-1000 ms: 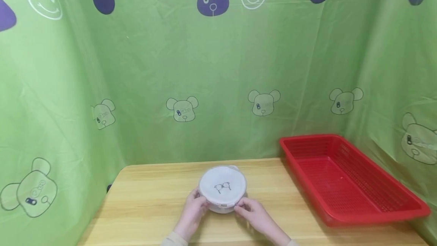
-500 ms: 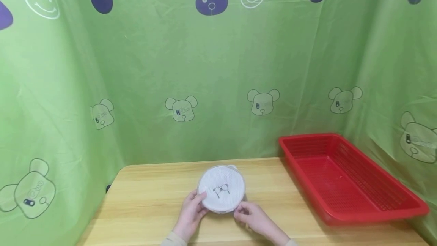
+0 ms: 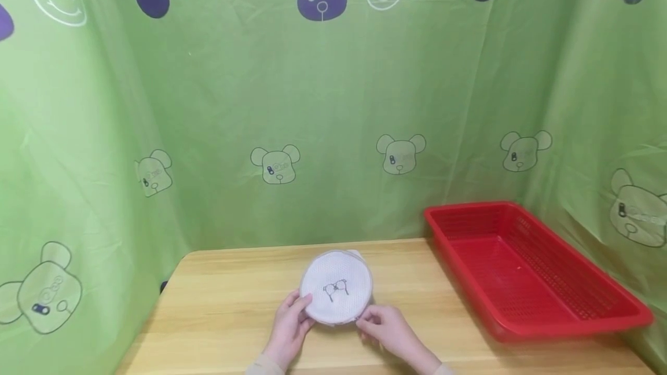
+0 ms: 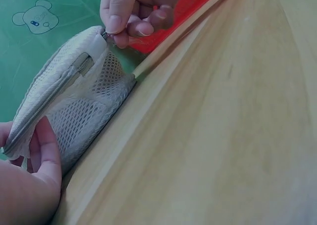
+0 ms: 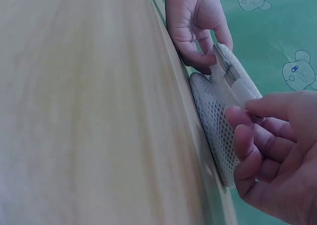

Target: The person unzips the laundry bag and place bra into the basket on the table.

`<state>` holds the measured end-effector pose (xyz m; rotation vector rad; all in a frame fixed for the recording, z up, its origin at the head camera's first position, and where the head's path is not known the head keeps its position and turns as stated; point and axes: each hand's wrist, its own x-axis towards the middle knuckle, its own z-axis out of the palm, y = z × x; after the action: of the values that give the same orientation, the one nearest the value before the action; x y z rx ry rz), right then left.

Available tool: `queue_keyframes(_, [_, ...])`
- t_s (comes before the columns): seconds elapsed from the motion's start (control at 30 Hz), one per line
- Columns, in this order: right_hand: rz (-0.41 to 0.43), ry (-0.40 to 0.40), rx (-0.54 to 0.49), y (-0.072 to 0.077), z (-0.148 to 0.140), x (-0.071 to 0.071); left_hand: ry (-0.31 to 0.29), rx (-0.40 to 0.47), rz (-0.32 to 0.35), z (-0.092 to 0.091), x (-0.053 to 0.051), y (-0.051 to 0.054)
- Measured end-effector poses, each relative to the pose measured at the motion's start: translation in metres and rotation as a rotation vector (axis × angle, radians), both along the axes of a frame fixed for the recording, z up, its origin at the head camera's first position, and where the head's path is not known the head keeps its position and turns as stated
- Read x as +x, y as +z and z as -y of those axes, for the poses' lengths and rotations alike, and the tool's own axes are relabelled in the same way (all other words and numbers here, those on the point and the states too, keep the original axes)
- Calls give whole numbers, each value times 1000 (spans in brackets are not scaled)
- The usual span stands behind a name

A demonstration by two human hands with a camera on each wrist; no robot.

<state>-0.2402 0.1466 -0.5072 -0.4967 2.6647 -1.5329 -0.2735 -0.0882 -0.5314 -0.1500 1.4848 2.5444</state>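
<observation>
- Evidently the round mesh bag is the thing in hand: it sits near the middle of the counter, close to the person, its printed top tipped toward them.
- The left hand has its fingers curled round the near left of the bag's rim, thumb on top and the others beneath, closed as far as the fabric allows.
- The right hand works at the near right edge: thumb and forefinger are pinched together on a small dark piece, apparently the zipper pull, with the remaining fingers bent.
- Soft walls look like the main hazard. In the left wrist view the mesh slumps below the zipper, so a tug there could fold the rim instead of moving the slider.
- Loose fabric lies close to the zipper teeth and might catch, particularly if the pull is drawn at an angle.
- Should the left grip slacken, the whole bag would probably swivel or slide along the counter.
- Such a small pull could also slip from the fingertips.
- The red basket, over to the right, is well apart, so a collision seems unlikely.
</observation>
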Motion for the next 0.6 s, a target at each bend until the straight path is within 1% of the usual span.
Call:
queue_keyframes(0.13, [-72, -5, 53, -2, -2, -1, -1, -9, -7, 0, 0, 0])
queue_keyframes(0.27, [-113, -17, 73, -2, -3, -2, 6, -23, -6, 1, 1, 0])
queue_keyframes(0.43, [-125, -36, 83, -1, -5, -2, 18, -44, -2, 0, 1, 1])
queue_keyframes(0.6, [-143, -76, 91, 1, -9, -3, 27, -38, 1, -1, 1, 1])
